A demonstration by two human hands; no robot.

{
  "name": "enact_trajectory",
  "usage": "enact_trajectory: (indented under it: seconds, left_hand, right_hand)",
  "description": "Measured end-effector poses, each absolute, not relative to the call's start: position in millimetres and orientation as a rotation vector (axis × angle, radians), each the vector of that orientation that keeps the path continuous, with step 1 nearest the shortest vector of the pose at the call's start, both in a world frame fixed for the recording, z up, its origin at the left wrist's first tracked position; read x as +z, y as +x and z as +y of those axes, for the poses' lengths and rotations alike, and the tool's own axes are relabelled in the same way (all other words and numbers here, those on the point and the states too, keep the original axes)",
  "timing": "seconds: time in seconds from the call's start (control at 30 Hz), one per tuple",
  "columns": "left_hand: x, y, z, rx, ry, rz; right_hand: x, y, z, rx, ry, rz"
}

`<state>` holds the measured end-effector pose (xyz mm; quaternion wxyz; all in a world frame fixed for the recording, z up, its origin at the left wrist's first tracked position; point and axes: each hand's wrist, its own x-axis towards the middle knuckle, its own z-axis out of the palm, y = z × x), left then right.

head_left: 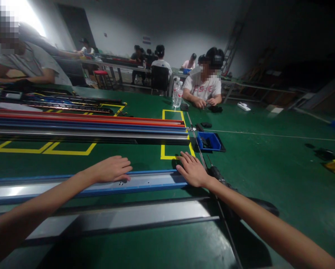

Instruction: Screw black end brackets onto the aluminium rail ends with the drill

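A long metal channel (156, 179) with blue edges lies across the green table in front of me. My left hand (112, 169) rests over its far edge, fingers stretched out and the thumb near several small shiny screws or nuts (121, 183) inside the channel. At the channel's right end lies my right hand (193, 170), palm down with fingers apart; it covers that end. Neither hand grips anything. Nearer to me, a grey channel with black edges (145, 218) lies roughly parallel. Just right of my right hand is a dark power screwdriver (219, 175), partly hidden by my forearm.
Red, blue and black rails (100, 125) lie side by side farther back. A blue bin (209, 141) with dark parts stands beyond my right hand. Water bottles (177, 95) stand near a seated person (205, 84) across the table. Yellow tape (69, 152) marks the green surface.
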<state>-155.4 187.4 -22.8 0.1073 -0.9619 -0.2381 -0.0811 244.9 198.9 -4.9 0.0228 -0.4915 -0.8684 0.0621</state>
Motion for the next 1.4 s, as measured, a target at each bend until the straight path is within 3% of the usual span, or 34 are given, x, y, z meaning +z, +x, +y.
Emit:
enact_trajectory:
  seconds: [1.4]
  left_hand:
    - [-28.5,-161.6,216.9,-0.16,-2.715,-0.721]
  right_hand:
    - [-7.6,236.3,222.9,0.174,-1.551,-2.654]
